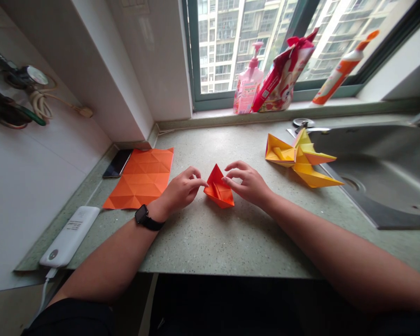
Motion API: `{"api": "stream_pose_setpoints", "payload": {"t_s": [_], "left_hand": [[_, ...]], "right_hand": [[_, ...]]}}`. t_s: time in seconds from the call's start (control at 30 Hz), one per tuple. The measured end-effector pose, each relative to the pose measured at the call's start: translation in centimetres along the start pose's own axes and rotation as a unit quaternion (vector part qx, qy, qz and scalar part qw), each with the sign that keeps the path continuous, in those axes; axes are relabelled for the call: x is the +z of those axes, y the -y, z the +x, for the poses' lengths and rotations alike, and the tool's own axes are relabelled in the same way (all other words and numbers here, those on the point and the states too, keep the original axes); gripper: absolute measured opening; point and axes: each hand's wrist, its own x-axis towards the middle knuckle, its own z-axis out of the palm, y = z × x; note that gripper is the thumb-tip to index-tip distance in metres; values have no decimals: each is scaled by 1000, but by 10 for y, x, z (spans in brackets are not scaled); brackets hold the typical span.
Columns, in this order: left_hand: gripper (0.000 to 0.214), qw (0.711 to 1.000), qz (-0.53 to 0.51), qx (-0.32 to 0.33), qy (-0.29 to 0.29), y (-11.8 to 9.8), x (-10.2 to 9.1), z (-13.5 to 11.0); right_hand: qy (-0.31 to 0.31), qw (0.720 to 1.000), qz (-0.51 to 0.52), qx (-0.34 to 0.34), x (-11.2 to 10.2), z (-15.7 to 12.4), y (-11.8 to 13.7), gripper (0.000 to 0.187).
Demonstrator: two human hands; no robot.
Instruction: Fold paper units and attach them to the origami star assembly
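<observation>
Two hands curve in on a small folded orange paper shape (219, 189) resting on the speckled stone counter (196, 245), straight ahead of the wearer. The left hand (182, 190), with a black watch (143, 217) on its wrist, comes in from 9 o'clock, its fingers bent toward the paper. The right hand (248, 183) comes in from 3 o'clock, its fingers loosely curled and slightly spread. The fingertips of both hands are at or just beside the shape's edges; whether they pinch it, I cannot tell.

At 10 o'clock from the shape lies a flat, creased orange paper sheet (138, 178), with a phone (117, 163) just beside it. At 2 o'clock sits a larger yellow and orange folded paper shape (299, 158), next to the steel sink (378, 177) at 3 o'clock. A white power bank (70, 235) lies at 8 o'clock. On the windowsill at 12 o'clock stand a pink pump bottle (248, 81), a red bag (283, 74) and an orange spray bottle (339, 77).
</observation>
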Motion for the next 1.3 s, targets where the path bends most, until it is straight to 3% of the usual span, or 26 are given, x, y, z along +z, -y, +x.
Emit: {"api": "stream_pose_setpoints", "payload": {"t_s": [0.17, 0.43, 0.77, 0.9, 1.0, 1.13, 1.3], "left_hand": [[31, 1000, -9, -2, -4, -3, 0, 1], [38, 1000, 1, 6, 22, -2, 0, 0], [40, 995, 14, -17, 97, 1, 3, -3], [39, 999, -16, -12, 43, -4, -1, 0], [26, 998, -48, -25, -10, -10, -5, 2], [9, 997, -67, -33, -31, -15, -7, 3], [25, 991, -67, -90, -68, -20, -5, 5]], "right_hand": [[-23, 999, -40, -13, -8, 3, 11, 27], [126, 989, -72, 22, -5, 17, 35, 34], [122, 980, -105, 117, -8, 16, 16, 25], [122, 983, -51, 130, -13, 16, 21, 35], [89, 991, -45, 90, -17, 15, 27, 32], [53, 996, -67, 40, -20, 12, 29, 25], [6, 993, -117, 11, -19, 8, 34, 23]]}}
